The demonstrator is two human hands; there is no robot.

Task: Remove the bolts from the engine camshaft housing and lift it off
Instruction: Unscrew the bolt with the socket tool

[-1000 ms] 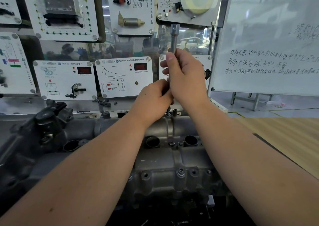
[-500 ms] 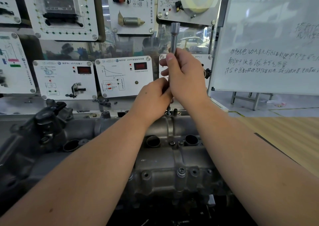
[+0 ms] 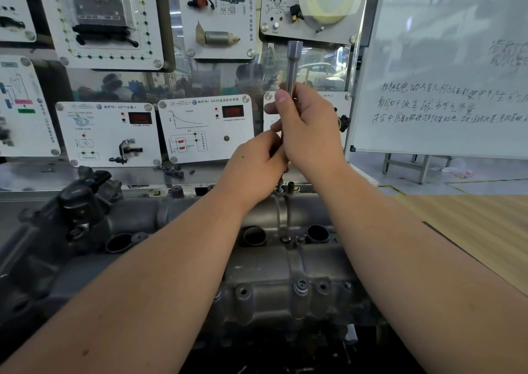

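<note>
- Housing [image 3: 285, 262] of grey cast metal lay across the lower middle of the head view, on top of the engine, with both forearms reaching over it to its far edge.
- The right hand [image 3: 310, 133] was wrapped round the shaft of a long socket tool [image 3: 293, 65], which stood upright with its open upper end clear above the thumb.
- The left hand [image 3: 254, 165] was curled round the lower part of the same tool, just below the right hand and touching it.
- Under the hands, the tool's lower end met a bolt [image 3: 279, 186] at the far edge of the housing; how far that bolt had backed out was too small to tell.
- The step in hand looked like the unscrewing of this far bolt, so the task seemed to be at the bolt stage and not yet at the lift.
- At least two more bolts seemed to sit in place: one between the round openings in the middle [image 3: 285, 239] and one on the near edge [image 3: 301, 285].
- The next move likely called for the tool to be kept upright and square on the bolt head while it was turned, with the lower hand steadying it.
- Once loose, the bolt would need lifting out and setting aside before the tool went to another one.
</note>
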